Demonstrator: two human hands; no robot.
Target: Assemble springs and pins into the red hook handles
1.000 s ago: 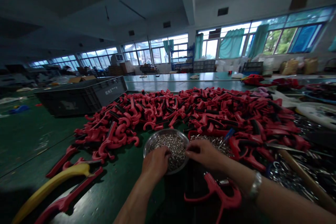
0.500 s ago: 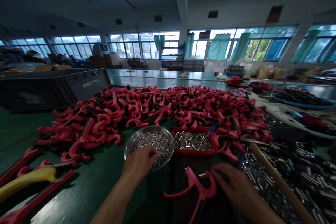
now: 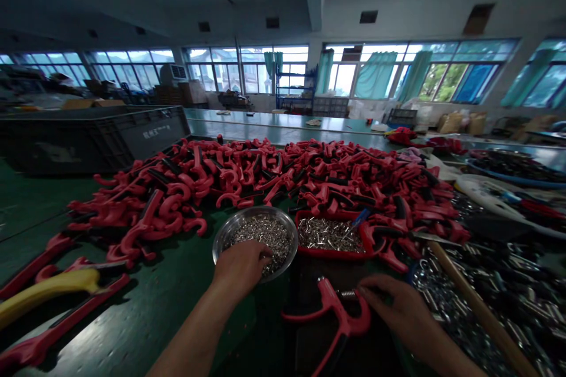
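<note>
L hand (image 3: 241,268) curled narrow in round steel bowl (image 3: 259,210) on green tabletop (image 3: 168,306), over tiny slippery silver metal tubes (image 3: 265,235), hold unclear; pinch w/ fingertips. R hand (image 3: 398,306) narrow beside stiff, light red plastic handle (image 3: 340,312), hold unclear; take by thick body.

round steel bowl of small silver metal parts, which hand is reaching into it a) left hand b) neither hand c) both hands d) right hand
a: the left hand reaches over the rim of the round steel bowl onto the small silver metal parts, while the right hand is off to the side at a red plastic spring handle.
</note>
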